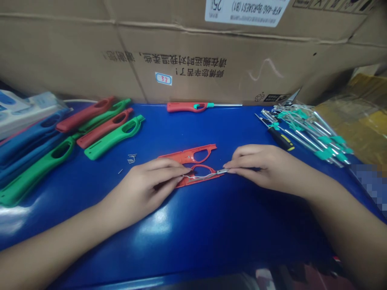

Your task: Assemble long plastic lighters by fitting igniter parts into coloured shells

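Two red casing halves (181,156) lie centrally on the blue table (205,229), left ends hidden by the left hand (152,181), which pinches a white wire (201,177); the right hand (261,164) pinches a metal tube (222,171). Small screws (131,158) and coloured handles (113,139) lie left, metal rods (325,129) and a screwdriver (282,139) far right, a red lighter (183,107) before the far cardboard box (90,60).

Two orange-red lighter casing halves (180,156) are lying at the centre; one red gas lighter (183,107) is resting at twelve o'clock, one black-and-yellow screwdriver (279,137) around two; three green lighter casings (102,146) are lying between nine and ten.
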The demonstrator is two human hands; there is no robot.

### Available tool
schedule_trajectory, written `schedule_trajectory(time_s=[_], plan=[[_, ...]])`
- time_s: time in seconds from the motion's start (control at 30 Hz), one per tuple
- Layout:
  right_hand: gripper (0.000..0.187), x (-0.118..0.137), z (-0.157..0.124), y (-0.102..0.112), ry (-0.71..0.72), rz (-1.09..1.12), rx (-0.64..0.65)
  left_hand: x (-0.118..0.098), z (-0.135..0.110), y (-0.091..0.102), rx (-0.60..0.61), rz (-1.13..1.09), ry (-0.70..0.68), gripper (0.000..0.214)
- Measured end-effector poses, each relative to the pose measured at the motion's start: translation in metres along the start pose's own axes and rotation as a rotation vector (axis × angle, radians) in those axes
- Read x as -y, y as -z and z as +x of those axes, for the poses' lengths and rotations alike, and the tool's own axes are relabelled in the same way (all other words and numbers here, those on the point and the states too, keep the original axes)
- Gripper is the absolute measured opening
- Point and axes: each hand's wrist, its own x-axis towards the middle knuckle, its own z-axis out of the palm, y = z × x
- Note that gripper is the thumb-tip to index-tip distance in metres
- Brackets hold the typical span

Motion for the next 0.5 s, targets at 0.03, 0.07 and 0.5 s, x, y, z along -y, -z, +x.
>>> schedule_trajectory(time_s=[0.03,0.07,0.5], plan=[[0.024,0.000,-0.001,0.000,0.004,-0.013,0.003,-0.001,0.000,0.000,0.002,-0.001,0.007,0.028],[0.024,0.000,-0.001,0.000,0.007,-0.022,0.009,-0.001,0.000,0.000,0.004,-0.002,0.016,0.029],[0.028,0.018,-0.003,-0.004,0.098,-0.390,0.111,-0.003,0.000,0.000,0.028,0.006,0.061,0.032]])
